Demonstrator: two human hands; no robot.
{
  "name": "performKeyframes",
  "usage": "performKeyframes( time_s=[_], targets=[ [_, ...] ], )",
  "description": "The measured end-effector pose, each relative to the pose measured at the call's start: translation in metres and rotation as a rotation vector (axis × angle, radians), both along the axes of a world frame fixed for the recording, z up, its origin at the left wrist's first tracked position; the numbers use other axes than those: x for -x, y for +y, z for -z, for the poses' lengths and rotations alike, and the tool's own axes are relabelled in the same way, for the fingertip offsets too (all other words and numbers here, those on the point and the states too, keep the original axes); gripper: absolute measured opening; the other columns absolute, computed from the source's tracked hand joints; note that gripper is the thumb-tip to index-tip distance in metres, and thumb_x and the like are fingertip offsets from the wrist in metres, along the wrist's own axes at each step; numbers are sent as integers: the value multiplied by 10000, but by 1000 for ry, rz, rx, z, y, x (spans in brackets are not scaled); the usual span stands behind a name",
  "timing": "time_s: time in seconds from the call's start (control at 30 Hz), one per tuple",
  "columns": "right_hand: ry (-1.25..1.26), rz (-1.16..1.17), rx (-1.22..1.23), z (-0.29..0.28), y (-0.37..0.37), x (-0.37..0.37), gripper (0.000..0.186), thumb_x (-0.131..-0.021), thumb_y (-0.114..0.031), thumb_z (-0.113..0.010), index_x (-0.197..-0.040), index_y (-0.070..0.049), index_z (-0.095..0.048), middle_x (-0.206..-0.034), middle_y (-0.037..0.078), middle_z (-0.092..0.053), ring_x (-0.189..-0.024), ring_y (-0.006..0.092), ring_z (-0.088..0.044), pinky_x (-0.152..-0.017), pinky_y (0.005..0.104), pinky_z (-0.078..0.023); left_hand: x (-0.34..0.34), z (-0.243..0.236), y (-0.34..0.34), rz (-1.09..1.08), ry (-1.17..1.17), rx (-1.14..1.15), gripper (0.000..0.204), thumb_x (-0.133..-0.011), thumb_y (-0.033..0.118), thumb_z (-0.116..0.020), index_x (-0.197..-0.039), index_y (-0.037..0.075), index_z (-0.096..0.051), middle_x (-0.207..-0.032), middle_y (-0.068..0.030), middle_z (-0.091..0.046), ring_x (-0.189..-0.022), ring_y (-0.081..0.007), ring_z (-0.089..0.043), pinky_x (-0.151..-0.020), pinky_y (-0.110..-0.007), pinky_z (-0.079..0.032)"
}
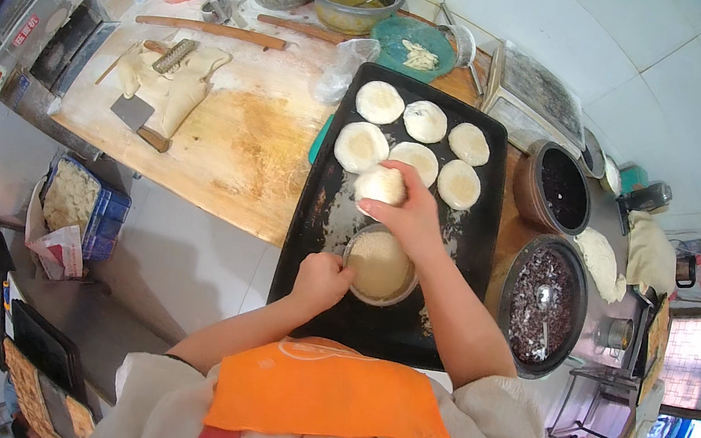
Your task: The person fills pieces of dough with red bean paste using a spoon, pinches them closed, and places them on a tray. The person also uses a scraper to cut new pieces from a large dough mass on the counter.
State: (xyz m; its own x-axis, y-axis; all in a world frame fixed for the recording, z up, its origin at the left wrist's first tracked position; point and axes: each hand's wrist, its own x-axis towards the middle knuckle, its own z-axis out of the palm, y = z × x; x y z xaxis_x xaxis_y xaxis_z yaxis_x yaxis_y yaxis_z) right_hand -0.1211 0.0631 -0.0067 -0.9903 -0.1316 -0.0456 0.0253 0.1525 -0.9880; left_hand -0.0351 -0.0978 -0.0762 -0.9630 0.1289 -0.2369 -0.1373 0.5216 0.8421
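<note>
My right hand [410,212] grips a round, flat dough cake [381,185], held tilted above a black baking tray [315,304]. Just below it, my left hand [325,282] is closed on the rim of a bowl [380,266] full of pale sesame-like seeds, which rests on the tray. Several more dough cakes [380,103] lie in the tray's far half, some with tan seeded tops. One of them [414,164] is partly hidden behind my right hand and the cake in it.
A floured wooden table [243,149] extends left, bearing a dough sheet [189,86], a scraper [133,110] and rolling pins [212,31]. Bowls of liquid [345,14] stand at the back. On the right are a brown pot [529,187] and a dark basin of purple-and-white filling [543,298].
</note>
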Motion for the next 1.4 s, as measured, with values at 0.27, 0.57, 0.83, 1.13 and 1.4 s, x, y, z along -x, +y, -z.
performKeyframes(
  time_s=[0.27, 0.57, 0.83, 1.13, 1.4],
  targets=[
    [710, -369, -777, 85, -28, 38, 753, -760, -332, -742, -1351, 35, -455, -1448, 214, -400, -1371, 372, -336, -1124, 442, -294, -29, -22, -73, -4, -333, -90, 307, -788, 172, -607, -634, -93, -626, -542, -153, -619, -501, -191, -644, -480, -331, -510],
    [566, -435, -910, 103, -44, 16, 880, -794, -495, -673, -1403, 58, -360, -1513, 199, -298, -1432, 359, -219, -1160, 491, -189, -43, -19, -88, 10, -295, -124, 292, -780, 161, -619, -624, -85, -614, -540, -172, -617, -479, -196, -627, -465, -323, -482],
    [495, -582, -805, 121, -44, 8, 821, -823, -482, -653, -1428, 0, -376, -1523, 186, -305, -1450, 329, -193, -1170, 507, -140, -43, -32, -82, -57, -398, -88, 217, -767, 126, -631, -711, -81, -664, -578, -121, -635, -501, -147, -608, -473, -297, -481],
    [128, 97, -140, -75, 171, -107, 485, -852, -274, -721, -1257, -36, -597, -1080, 122, -686, -958, 143, -633, -852, 287, -496, 18, -125, 15, 50, -197, -186, 176, -813, 55, -604, -727, -97, -624, -585, -118, -602, -449, -167, -581, -398, -267, -479],
    [163, 1021, 12, -18, 516, -242, 268, -857, -137, -688, -1088, -1, -688, -942, 48, -712, -884, 91, -625, -804, 249, -497, 36, -211, 313, 551, -105, -130, 149, -750, 43, -594, -676, -83, -622, -568, -103, -596, -445, -159, -568, -422, -261, -480]
  ],
)
